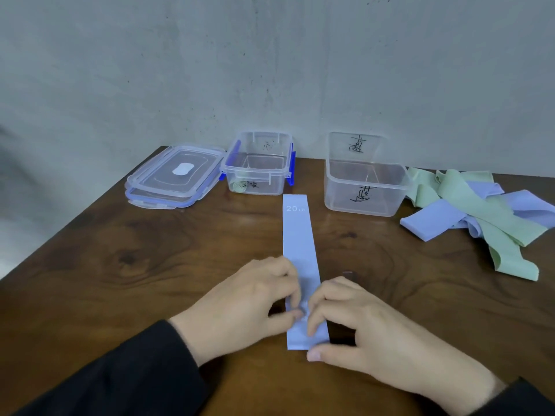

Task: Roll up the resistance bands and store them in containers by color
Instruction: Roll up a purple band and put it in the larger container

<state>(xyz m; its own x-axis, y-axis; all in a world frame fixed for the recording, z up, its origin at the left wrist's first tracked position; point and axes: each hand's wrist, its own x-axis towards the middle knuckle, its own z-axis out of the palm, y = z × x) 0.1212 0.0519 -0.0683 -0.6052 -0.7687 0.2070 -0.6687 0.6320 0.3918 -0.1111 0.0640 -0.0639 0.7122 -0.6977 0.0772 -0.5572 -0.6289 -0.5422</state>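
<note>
On the wooden table [150, 265], a pile of green and blue bands [480, 211] is cut off at the right edge. Two clear containers [365, 181] are set by the wall; their handwritten labels cannot be read. A blue band [297, 232] marked "20 LB" is laid flat, its near end pinched by the left hand [249, 301] and right hand [354, 322], the fold partly hidden and blurred.

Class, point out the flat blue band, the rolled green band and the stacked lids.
flat blue band [297, 232], head view, bare middle.
rolled green band [239, 187], head view, coil's face.
stacked lids [177, 172], head view, top lid.
</note>
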